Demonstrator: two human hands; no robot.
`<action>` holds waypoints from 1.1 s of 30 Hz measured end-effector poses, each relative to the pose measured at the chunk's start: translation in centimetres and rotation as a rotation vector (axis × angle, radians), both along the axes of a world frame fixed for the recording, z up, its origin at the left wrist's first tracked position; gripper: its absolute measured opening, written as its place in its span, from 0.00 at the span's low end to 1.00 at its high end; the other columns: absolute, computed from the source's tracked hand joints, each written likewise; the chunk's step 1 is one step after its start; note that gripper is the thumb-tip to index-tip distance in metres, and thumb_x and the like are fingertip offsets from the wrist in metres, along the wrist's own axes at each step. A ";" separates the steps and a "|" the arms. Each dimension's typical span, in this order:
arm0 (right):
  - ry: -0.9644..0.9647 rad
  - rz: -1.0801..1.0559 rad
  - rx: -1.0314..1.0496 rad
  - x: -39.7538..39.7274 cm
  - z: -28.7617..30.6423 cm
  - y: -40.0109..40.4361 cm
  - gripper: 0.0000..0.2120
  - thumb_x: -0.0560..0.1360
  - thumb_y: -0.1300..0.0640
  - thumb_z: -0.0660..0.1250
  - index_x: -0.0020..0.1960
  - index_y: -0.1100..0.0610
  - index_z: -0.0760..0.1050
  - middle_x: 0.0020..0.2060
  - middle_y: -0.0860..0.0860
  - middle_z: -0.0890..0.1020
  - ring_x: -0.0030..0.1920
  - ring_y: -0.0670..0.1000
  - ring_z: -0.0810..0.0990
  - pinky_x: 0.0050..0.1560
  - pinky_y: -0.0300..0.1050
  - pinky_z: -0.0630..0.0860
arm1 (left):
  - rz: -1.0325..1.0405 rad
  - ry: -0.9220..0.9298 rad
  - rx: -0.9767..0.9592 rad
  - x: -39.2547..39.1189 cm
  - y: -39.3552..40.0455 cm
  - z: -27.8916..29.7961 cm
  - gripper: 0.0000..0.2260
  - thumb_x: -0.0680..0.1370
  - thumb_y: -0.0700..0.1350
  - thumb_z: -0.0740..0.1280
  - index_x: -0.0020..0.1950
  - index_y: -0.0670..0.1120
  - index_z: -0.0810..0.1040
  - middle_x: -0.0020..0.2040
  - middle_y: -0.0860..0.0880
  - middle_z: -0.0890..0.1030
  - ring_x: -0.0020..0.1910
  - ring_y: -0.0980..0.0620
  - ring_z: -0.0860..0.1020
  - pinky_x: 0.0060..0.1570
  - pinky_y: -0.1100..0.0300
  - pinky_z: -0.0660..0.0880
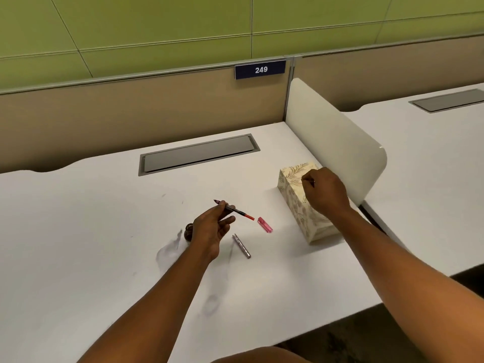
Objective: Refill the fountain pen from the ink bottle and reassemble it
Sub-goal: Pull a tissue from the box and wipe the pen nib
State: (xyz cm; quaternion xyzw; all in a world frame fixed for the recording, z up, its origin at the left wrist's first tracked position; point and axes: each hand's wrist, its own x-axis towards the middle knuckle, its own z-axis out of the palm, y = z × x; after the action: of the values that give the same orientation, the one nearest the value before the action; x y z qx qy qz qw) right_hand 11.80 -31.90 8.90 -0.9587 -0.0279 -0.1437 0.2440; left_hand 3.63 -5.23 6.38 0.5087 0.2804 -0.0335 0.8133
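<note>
Pinched between the thumb and fingers of the left hand (pixel 209 229), the thin dark pen section with its red converter end (pixel 234 210) was held clear of the table, nib pointing far-left. It looked light, stiff and narrow, likely to roll or smear ink, so mid-body seemed the safest place to hold it. Just behind that wrist stood the small dark round ink bottle (pixel 189 231), mostly hidden. To the right lay a grey metal pen barrel (pixel 242 246), then a small translucent pink cap-like piece (pixel 265 224). Further right, the right hand (pixel 324 189) was closed at the top of a cream floral-patterned tissue box (pixel 301 203); what it gripped I could not tell. The smooth white desk (pixel 104 231) had faint smudges, a curved white divider (pixel 335 142) and green wall panels (pixel 157 22) beyond.
</note>
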 end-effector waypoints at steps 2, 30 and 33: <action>0.047 -0.001 -0.114 1.5 0.2 -1.9 0.09 0.77 0.58 0.65 0.52 0.56 0.83 0.51 0.59 0.79 0.51 0.61 0.79 0.44 0.47 0.75 | -0.018 -0.003 0.004 0.4 -0.7 0.0 0.06 0.79 0.46 0.70 0.48 0.45 0.84 0.44 0.51 0.87 0.38 0.53 0.83 0.36 0.64 0.74; 0.760 0.190 -0.791 8.0 -3.3 -3.9 0.30 0.79 0.56 0.66 0.77 0.51 0.58 0.75 0.52 0.25 0.77 0.64 0.34 0.64 0.81 0.58 | -0.079 0.016 0.048 5.4 -5.1 -0.9 0.06 0.79 0.46 0.70 0.48 0.45 0.84 0.49 0.47 0.87 0.40 0.50 0.84 0.36 0.64 0.75; 0.764 0.188 -0.763 7.7 -3.0 -3.9 0.24 0.78 0.59 0.64 0.72 0.54 0.66 0.75 0.51 0.25 0.78 0.63 0.40 0.65 0.76 0.63 | -0.081 0.019 0.043 5.6 -5.6 -1.0 0.06 0.79 0.46 0.69 0.48 0.45 0.84 0.48 0.47 0.87 0.39 0.51 0.83 0.35 0.64 0.75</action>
State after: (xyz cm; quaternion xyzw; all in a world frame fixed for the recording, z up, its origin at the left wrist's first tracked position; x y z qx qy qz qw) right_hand 19.55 -35.77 5.91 -0.9564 -0.0727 0.2575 -0.1166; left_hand 9.24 -10.83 5.39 0.5367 0.2681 -0.0651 0.7974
